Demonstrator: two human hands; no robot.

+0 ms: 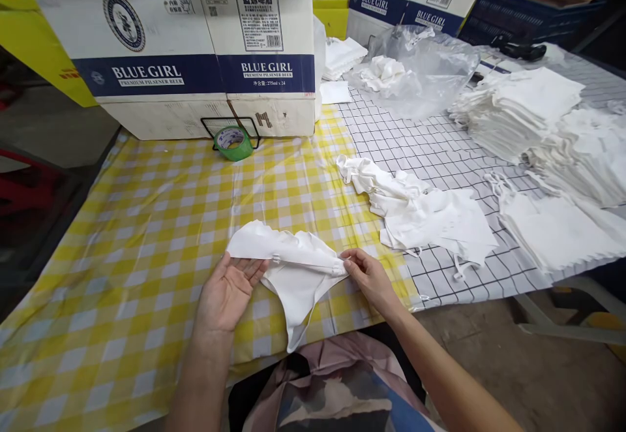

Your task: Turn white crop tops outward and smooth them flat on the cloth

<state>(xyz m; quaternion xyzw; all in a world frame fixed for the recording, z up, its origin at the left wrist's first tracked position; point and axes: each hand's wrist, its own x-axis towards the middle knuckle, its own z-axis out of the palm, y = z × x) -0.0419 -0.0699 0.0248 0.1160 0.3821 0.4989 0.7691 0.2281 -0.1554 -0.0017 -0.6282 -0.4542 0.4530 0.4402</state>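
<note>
A white garment (298,288) with a narrow, high-cut lower end lies on the yellow checked cloth in front of me, its upper part folded across. My left hand (231,288) is palm up at its left end, fingers stretched and partly beneath the folded edge. At the right end, my right hand (366,274) pinches the garment's corner between thumb and fingers. Farther right is a crumpled heap of white garments (425,213), apart from both hands.
Beer cartons (254,34) stand at the back, with a green tape roll (235,143) before the nearest. Folded white stacks (523,109) and clear plastic bags (430,73) lie on the grid-patterned cloth (391,141) at right. The table's front edge is close to my lap.
</note>
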